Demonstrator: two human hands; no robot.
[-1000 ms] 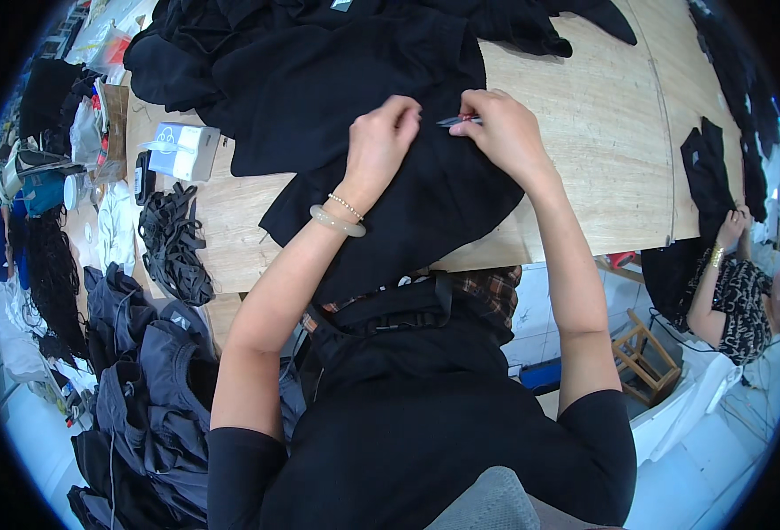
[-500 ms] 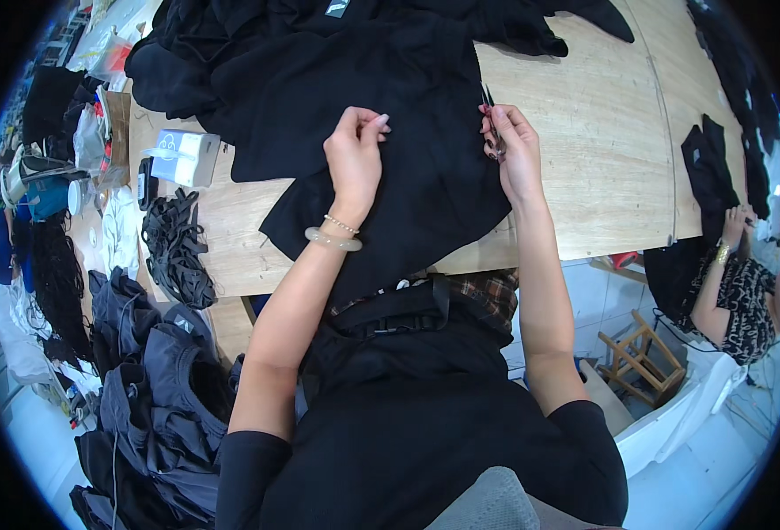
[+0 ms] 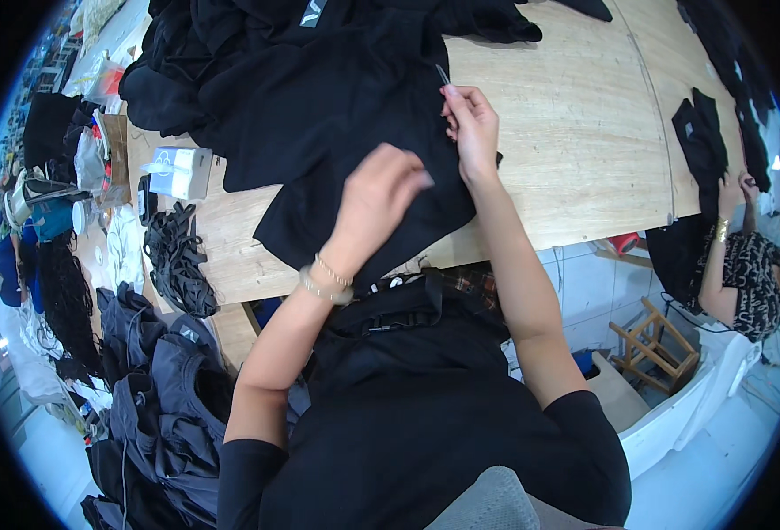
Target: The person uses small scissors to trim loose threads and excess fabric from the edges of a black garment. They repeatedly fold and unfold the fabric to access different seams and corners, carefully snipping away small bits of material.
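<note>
A black cloth garment (image 3: pixel 319 115) lies spread over the wooden table in front of me, its near part hanging toward my lap. My right hand (image 3: pixel 473 132) is closed round small scissors (image 3: pixel 443 76) at the garment's right edge; the blades point away from me and the handles are mostly hidden in my fingers. Over the middle of the cloth is my left hand (image 3: pixel 379 199), with bent fingers smeared by motion. Whether anything is between them cannot be made out. Bracelets circle my left wrist.
More black garments (image 3: pixel 204 44) are heaped at the far left. A tissue box (image 3: pixel 181 173) and a tangle of dark straps (image 3: pixel 176 261) sit on the table's left. Dark grey clothes (image 3: pixel 156 397) pile up beside me. At right, another person (image 3: pixel 743 283) handles black cloth near a wooden stool (image 3: pixel 655 349).
My left hand has swung nearer to me and slightly right, its fingers now blurred. My right hand has shifted left with the scissors. The whole view has turned a little.
</note>
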